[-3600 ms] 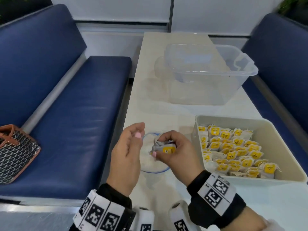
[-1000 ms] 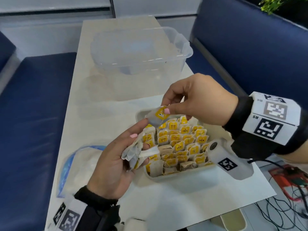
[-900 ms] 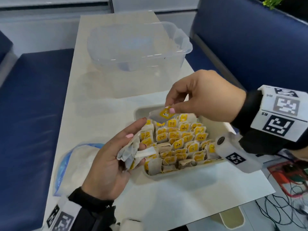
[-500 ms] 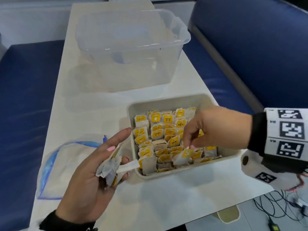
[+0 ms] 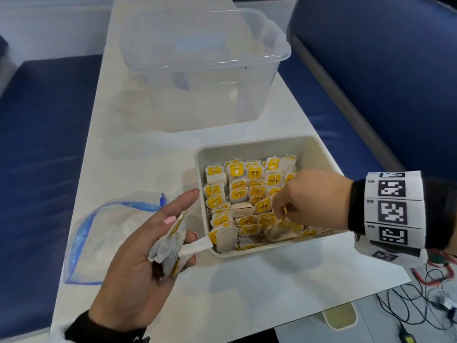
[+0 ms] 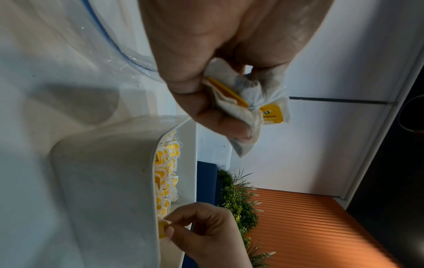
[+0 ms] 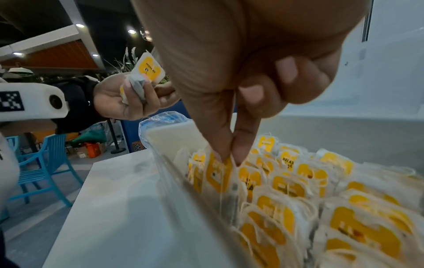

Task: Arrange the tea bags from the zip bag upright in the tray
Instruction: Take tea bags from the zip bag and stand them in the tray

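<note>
Now the right hand (image 5: 306, 199) is down in the tray (image 5: 319, 149), where half a second ago it was just reaching the front rows and a second ago it was up above the tray with one bag pinched. So this tea bag (image 7: 218, 174) is at its slot near the tray's front wall, about to be seated upright. Right grip: thumb and forefinger pinched together on the bag's top edge, other fingers curled; not let go yet. Whether the bag already stands on its own, cannot tell.

Left hand (image 5: 138, 258) hovers just left of the tray, above the counter (image 5: 158, 154), same as before. Its grip is closed loosely round a small bunch of tea bags (image 5: 170, 246), thumb on top, index finger stretched out toward the tray rim. One paper end pokes out over the tray's corner.

Tray holds rows of yellow-tagged tea bags (image 5: 247, 184), mostly upright; front row looks messier, some leaning. Zip bag (image 5: 103, 233) lies flat on the counter beside the left hand, contents unclear. Clear plastic tub (image 5: 197, 65) stands behind the tray.

Judgement: task well along; bunch in the left hand still to place.
</note>
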Available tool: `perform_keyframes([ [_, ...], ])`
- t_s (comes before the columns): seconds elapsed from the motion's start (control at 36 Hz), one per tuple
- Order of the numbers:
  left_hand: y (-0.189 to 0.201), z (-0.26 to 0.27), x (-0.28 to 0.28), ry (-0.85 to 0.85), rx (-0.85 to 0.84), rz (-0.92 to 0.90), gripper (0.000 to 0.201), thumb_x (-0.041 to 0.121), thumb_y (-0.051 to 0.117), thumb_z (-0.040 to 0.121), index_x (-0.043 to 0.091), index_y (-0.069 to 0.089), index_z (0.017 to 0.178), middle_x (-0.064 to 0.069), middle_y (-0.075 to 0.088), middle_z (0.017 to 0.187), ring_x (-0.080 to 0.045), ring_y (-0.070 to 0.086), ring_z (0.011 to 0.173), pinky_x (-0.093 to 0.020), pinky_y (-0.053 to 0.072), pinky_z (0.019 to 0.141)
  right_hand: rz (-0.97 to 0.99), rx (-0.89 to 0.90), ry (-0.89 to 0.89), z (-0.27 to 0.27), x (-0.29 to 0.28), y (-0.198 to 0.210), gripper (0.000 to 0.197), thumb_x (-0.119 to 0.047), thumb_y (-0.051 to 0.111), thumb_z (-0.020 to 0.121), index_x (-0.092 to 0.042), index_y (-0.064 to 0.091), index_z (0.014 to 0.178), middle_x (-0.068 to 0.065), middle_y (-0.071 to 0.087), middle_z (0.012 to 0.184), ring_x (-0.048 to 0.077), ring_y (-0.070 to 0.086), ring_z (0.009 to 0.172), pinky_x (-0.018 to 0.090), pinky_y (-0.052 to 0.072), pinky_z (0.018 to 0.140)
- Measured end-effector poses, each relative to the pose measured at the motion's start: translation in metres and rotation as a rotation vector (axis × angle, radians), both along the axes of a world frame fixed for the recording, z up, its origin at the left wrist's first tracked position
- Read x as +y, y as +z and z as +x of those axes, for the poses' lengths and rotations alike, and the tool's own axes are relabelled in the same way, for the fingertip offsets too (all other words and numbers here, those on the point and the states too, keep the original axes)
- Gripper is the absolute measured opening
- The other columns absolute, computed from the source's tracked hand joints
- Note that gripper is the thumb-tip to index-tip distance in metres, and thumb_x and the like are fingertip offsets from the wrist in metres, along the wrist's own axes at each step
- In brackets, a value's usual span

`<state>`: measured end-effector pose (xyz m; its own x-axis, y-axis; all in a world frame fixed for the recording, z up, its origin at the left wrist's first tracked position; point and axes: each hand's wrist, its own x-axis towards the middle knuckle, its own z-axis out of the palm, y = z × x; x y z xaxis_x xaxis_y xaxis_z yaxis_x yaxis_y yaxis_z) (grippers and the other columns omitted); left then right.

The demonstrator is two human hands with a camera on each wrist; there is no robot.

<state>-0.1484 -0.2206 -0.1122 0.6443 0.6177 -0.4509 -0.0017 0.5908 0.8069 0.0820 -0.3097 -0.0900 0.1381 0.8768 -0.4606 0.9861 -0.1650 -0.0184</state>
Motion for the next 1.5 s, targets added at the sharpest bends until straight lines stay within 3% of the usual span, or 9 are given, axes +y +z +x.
perform_keyframes([
  [0.19, 0.003, -0.003, 0.001, -0.021, -0.073, 0.036, 0.083, 0.060, 0.079, 0.036, 0.028, 0.070, 0.111, 0.005, 0.055, 0.056, 0.000, 0.058, 0.061, -0.018, 0.048, 0.048, 0.001, -0.028, 0.049, -0.005, 0.004, -0.005, 0.025, -0.025, 0.051, 0.091, -0.037, 0.062, 0.110, -0.013, 0.053, 0.091, 0.009, 0.042, 0.084, 0.020, 0.033, 0.069],
  [0.33, 0.001, -0.003, 0.003, -0.015, -0.106, 0.020, 0.086, 0.060, 0.081, 0.031, 0.026, 0.071, 0.109, 0.007, 0.051, 0.048, -0.001, 0.057, 0.060, -0.016, 0.046, 0.049, -0.045, -0.003, 0.064, -0.008, 0.005, -0.007, 0.024, -0.020, 0.054, 0.089, -0.034, 0.064, 0.106, -0.012, 0.056, 0.091, 0.014, 0.055, 0.095, 0.021, 0.035, 0.069],
  [0.5, -0.004, -0.002, 0.001, 0.016, -0.093, -0.065, 0.037, 0.035, 0.061, 0.072, 0.022, 0.074, 0.104, 0.002, 0.065, 0.080, -0.004, 0.055, 0.054, -0.019, 0.047, 0.044, -0.106, 0.016, 0.044, -0.008, 0.010, -0.013, 0.022, -0.017, 0.055, 0.086, -0.031, 0.066, 0.099, -0.011, 0.052, 0.082, 0.015, 0.056, 0.089, 0.023, 0.044, 0.069],
  [0.58, -0.006, 0.000, 0.001, 0.048, -0.092, -0.161, 0.038, 0.031, 0.041, 0.087, 0.018, 0.073, 0.103, -0.001, 0.067, 0.075, -0.006, 0.054, 0.049, -0.019, 0.047, 0.043, -0.120, 0.022, 0.039, -0.007, 0.012, -0.017, 0.020, -0.018, 0.056, 0.086, -0.031, 0.066, 0.098, -0.012, 0.048, 0.078, 0.015, 0.054, 0.085, 0.025, 0.047, 0.074],
  [0.69, -0.001, 0.008, -0.001, 0.049, -0.124, -0.218, 0.040, 0.036, 0.040, 0.087, 0.022, 0.078, 0.086, 0.004, 0.071, 0.107, -0.007, 0.056, 0.053, -0.020, 0.046, 0.042, -0.087, 0.017, 0.024, -0.005, 0.011, -0.012, 0.016, -0.027, 0.058, 0.086, -0.031, 0.064, 0.100, -0.015, 0.047, 0.075, 0.011, 0.048, 0.081, 0.023, 0.045, 0.073],
  [0.81, 0.010, 0.017, -0.003, 0.049, -0.172, -0.334, 0.052, 0.040, 0.033, 0.095, 0.020, 0.079, 0.081, 0.000, 0.073, 0.098, -0.007, 0.060, 0.053, -0.021, 0.047, 0.039, 0.096, 0.083, -0.035, -0.007, 0.016, 0.015, 0.017, -0.039, 0.060, 0.085, -0.035, 0.064, 0.101, -0.016, 0.055, 0.077, 0.006, 0.048, 0.075, 0.023, 0.044, 0.073],
  [1.03, 0.021, 0.029, -0.004, -0.044, -0.186, -0.471, 0.054, 0.048, 0.035, 0.092, 0.015, 0.078, 0.089, -0.005, 0.073, 0.096, -0.017, 0.068, 0.062, -0.021, 0.049, 0.040, 0.601, 0.580, -0.140, -0.042, 0.032, 0.058, 0.017, -0.029, 0.064, 0.087, -0.032, 0.066, 0.103, -0.015, 0.059, 0.079, -0.016, 0.049, 0.065, 0.006, 0.035, 0.062],
  [1.19, 0.031, 0.034, -0.014, -0.063, -0.218, -0.401, 0.048, 0.045, 0.041, 0.086, 0.016, 0.077, 0.070, -0.004, 0.070, 0.072, -0.014, 0.062, 0.049, -0.020, 0.047, 0.037, 0.468, 0.587, -0.175, -0.053, 0.036, 0.056, 0.015, -0.036, 0.071, 0.079, -0.030, 0.069, 0.093, -0.009, 0.058, 0.092, 0.002, 0.055, 0.073, 0.024, 0.047, 0.076],
  [1.5, 0.029, 0.027, -0.018, -0.151, -0.200, -0.192, 0.074, 0.074, 0.032, 0.063, 0.024, 0.074, 0.096, -0.003, 0.071, 0.091, -0.019, 0.060, 0.066, -0.021, 0.045, 0.042, 0.503, 0.672, -0.246, -0.039, 0.032, 0.076, 0.005, -0.021, 0.072, 0.081, -0.022, 0.068, 0.078, -0.010, 0.063, 0.062, -0.006, 0.051, 0.046, 0.006, 0.036, 0.050],
])
